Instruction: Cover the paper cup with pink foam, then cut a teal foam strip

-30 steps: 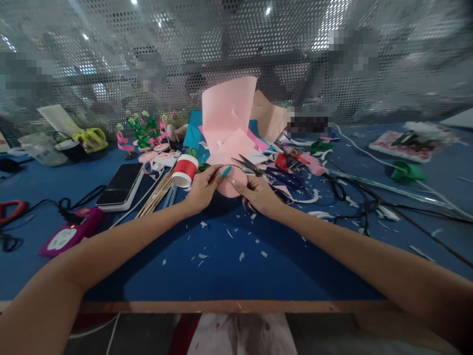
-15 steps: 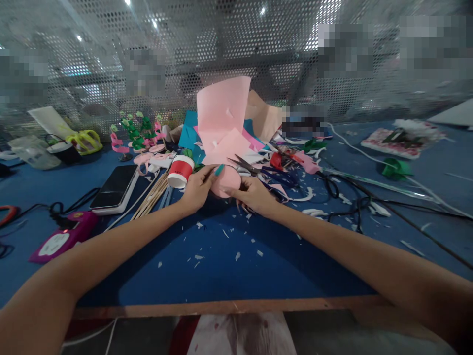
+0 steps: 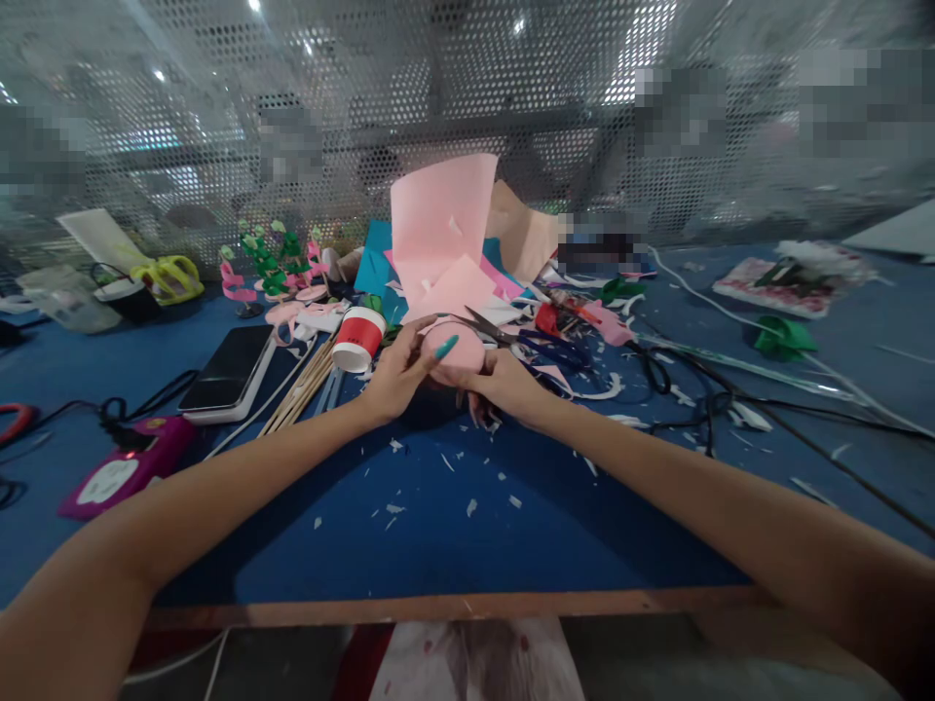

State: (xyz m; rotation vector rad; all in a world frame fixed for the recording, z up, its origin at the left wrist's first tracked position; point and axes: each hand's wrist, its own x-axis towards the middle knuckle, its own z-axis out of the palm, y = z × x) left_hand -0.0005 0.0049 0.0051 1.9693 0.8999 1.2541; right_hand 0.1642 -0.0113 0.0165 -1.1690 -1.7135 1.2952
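Between my two hands is a round pink disc [image 3: 460, 349], which looks like felt or foam sheet, held a little above the blue table. My left hand [image 3: 400, 375] grips its left side, the thumb with a teal nail lying across the face. On the lower right edge, my right hand [image 3: 511, 387] pinches the disc, fingers curled beneath it. Just beyond lie dark-handled scissors [image 3: 551, 346], their blades pointing left. A red and white paper cup [image 3: 359, 339] leans beside my left hand. Behind stands a curved pink sheet [image 3: 438, 214].
Thin wooden sticks [image 3: 299, 389], a black and white phone-like device [image 3: 230, 370] and a purple power strip [image 3: 124, 467] lie left. Small pink and green craft plants [image 3: 274, 263] stand behind them. Black cables [image 3: 701, 409] and a green ribbon roll [image 3: 785, 336] are right. White scraps dot the table.
The disc has shifted slightly right and its face has turned a little. My left thumb has slid from the disc's upper left edge further across its face.
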